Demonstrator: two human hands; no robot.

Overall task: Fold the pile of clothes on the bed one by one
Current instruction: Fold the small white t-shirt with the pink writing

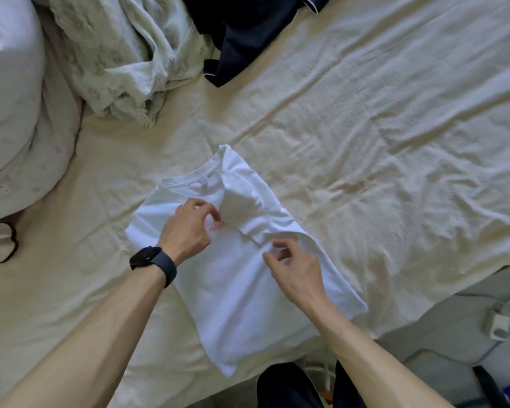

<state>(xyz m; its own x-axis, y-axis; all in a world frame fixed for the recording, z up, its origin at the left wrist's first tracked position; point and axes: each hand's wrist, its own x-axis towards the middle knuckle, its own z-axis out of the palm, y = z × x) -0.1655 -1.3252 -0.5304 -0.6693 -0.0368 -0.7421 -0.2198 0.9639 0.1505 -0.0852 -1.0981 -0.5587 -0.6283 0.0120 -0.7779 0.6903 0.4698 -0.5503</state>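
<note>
Left hand (189, 228) and right hand (296, 270) hung over the shirt (233, 304) on the bed (365, 142), near its edge, fingers loosely curled; whether either pinched cloth, I couldn't tell. I judged they sat at the tucked sleeve (248, 201) to flatten it.

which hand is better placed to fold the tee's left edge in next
Left, probably: the left hand is over the chest of the white tee, nearer that edge; the right hand is by the folded-in sleeve opposite.

white t-shirt (233, 304) half-folded on cream bed sheet (365, 113), left hand (189, 228) and right hand (295, 269) loosely curled over it
</note>
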